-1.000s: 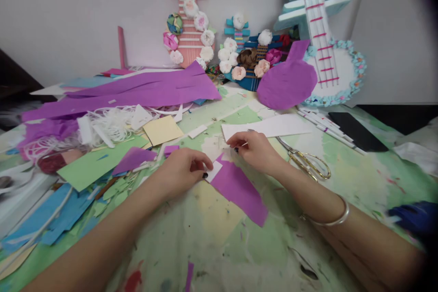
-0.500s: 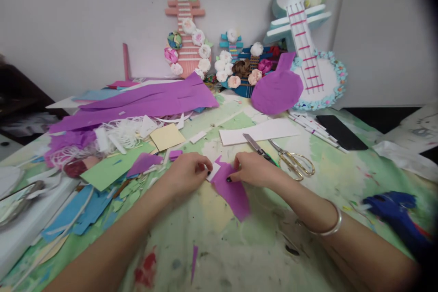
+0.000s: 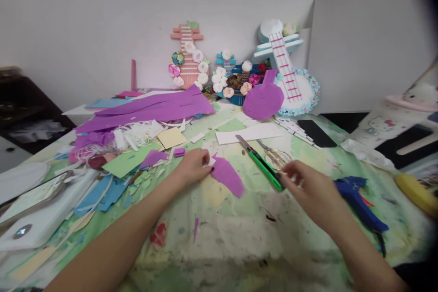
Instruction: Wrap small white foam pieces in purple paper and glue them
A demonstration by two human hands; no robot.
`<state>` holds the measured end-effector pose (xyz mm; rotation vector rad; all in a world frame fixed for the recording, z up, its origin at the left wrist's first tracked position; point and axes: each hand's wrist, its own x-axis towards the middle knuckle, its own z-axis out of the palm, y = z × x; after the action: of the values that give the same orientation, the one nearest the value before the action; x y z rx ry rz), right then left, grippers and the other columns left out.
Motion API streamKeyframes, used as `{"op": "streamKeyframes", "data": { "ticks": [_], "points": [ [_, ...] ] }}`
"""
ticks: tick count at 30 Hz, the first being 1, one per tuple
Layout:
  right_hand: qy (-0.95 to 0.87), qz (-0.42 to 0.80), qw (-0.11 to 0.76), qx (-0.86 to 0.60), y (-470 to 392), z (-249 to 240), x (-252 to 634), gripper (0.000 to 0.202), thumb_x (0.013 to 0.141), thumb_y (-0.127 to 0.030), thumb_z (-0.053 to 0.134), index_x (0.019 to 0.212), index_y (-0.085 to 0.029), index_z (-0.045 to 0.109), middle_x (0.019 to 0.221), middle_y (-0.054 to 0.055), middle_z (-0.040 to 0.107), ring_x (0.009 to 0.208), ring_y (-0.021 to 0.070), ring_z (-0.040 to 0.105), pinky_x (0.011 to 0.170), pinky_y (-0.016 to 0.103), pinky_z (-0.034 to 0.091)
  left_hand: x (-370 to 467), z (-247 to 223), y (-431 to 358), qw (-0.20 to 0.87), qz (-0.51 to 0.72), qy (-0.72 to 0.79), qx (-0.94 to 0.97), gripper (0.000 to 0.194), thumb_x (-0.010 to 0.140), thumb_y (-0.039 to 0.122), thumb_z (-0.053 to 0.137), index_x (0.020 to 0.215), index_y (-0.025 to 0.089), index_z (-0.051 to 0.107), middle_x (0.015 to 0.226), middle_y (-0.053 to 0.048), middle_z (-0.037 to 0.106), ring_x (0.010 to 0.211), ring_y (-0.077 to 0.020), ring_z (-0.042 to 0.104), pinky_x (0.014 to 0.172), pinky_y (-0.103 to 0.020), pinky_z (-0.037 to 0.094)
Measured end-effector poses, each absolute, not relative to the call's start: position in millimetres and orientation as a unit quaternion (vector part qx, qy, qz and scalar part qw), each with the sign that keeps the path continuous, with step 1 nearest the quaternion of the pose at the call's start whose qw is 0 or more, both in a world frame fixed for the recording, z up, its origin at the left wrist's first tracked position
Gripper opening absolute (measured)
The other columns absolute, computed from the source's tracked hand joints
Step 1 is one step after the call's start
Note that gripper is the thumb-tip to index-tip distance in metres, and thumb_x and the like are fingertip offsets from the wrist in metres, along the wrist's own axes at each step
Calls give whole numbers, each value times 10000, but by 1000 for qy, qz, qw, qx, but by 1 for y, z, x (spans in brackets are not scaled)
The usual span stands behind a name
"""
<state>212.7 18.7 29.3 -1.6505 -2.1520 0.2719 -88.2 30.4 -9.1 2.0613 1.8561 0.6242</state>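
Note:
My left hand [image 3: 193,166] is closed, thumb and fingertips pinching a small white piece [image 3: 211,161] that the fingers partly hide. From beside that piece a strip of purple paper [image 3: 228,175] spreads over the table to the right. My right hand [image 3: 310,188] is off the paper, fingers loosely bent and apart, with nothing visible in it. Its fingertips are close to the butt end of a green utility knife [image 3: 262,164]; whether they touch is unclear. Gold-handled scissors [image 3: 278,157] lie just behind the knife. Right of this hand rests a blue glue gun [image 3: 359,203].
Purple sheets [image 3: 153,108], white string [image 3: 137,134] and coloured scraps crowd the left side. Decorated lute-shaped models [image 3: 190,61] and a purple one [image 3: 263,100] lean at the back. A white strip [image 3: 249,134], a black phone [image 3: 316,133] and a cup [image 3: 383,116] are further right.
My right hand has left the purple paper and moved right, beside the knife. My left hand keeps its pinch on the white piece. The view has tilted up and shifted right.

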Motion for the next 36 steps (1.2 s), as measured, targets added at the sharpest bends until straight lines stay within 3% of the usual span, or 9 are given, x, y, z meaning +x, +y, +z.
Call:
{"op": "streamKeyframes", "data": {
  "ticks": [2, 6, 12, 15, 18, 22, 26, 31, 36],
  "points": [
    [-727, -32, 248, -640, 7, 19, 258, 259, 799, -448, 518, 887, -209, 568, 844, 128, 648, 785, 294, 611, 665, 394, 442, -88, -8, 29, 155, 232, 646, 710, 60, 641, 206, 583, 679, 172, 552, 703, -40, 593, 665, -178, 528, 614, -294, 378],
    [-569, -152, 154, -793, -1, -15, 328, 609, 734, -633, 520, 1089, -141, 573, 1012, 316, 576, 913, 484, 563, 598, 531, 411, -92, -2, 29, 183, 280, 643, 689, 170, 675, 239, 582, 825, 159, 578, 809, -56, 646, 697, -166, 570, 643, -292, 434],
    [-643, -104, 139, -746, 12, -44, 357, 441, 864, -472, 397, 1027, -115, 598, 863, 231, 594, 916, 391, 587, 740, 463, 449, -87, 2, 26, 478, 459, 520, 538, 442, 626, 369, 740, 967, 112, 625, 875, -88, 679, 734, -149, 625, 719, -312, 501],
    [-632, -73, 136, -759, 21, -40, 359, 391, 832, -429, 447, 1002, -114, 606, 840, 193, 593, 887, 377, 585, 722, 451, 458, -78, 3, 20, 542, 468, 468, 517, 485, 580, 359, 790, 973, 112, 650, 929, -112, 695, 789, -172, 649, 773, -347, 517],
    [-634, -51, 175, -752, 14, -25, 357, 400, 858, -422, 391, 1007, -108, 589, 916, 242, 587, 949, 391, 568, 745, 455, 443, -69, 4, 12, 595, 459, 421, 508, 413, 574, 289, 807, 928, 121, 676, 897, -99, 711, 794, -179, 660, 799, -347, 523],
    [-613, 34, 337, -714, -26, -3, 328, 303, 845, -434, 462, 1035, -213, 543, 919, 197, 589, 887, 350, 581, 733, 447, 428, -60, 4, 5, 588, 458, 401, 533, 332, 596, 234, 793, 893, 132, 687, 896, -80, 720, 800, -171, 667, 818, -333, 530],
    [-542, 355, 542, -535, -71, 0, 268, 301, 858, -495, 468, 995, -247, 570, 669, 52, 543, 565, 202, 483, 535, 346, 376, -52, 3, -1, 573, 458, 371, 570, 318, 612, 208, 777, 907, 128, 689, 950, -96, 722, 884, -210, 672, 840, -356, 537],
    [-480, 543, 551, -413, -98, -11, 197, 386, 743, -537, 643, 898, -185, 612, 547, -7, 479, 431, 107, 364, 421, 263, 285, -45, 2, -7, 552, 489, 359, 572, 320, 607, 162, 790, 911, 120, 701, 908, -97, 741, 841, -212, 694, 810, -344, 562],
    [-496, 535, 551, -406, -103, -15, 171, 251, 867, -426, 558, 926, -185, 601, 500, -59, 409, 397, 69, 325, 399, 215, 291, -40, 3, -11, 508, 507, 342, 606, 249, 626, 132, 777, 866, 123, 712, 846, -82, 753, 793, -201, 710, 763, -298, 583]
  ]
}}
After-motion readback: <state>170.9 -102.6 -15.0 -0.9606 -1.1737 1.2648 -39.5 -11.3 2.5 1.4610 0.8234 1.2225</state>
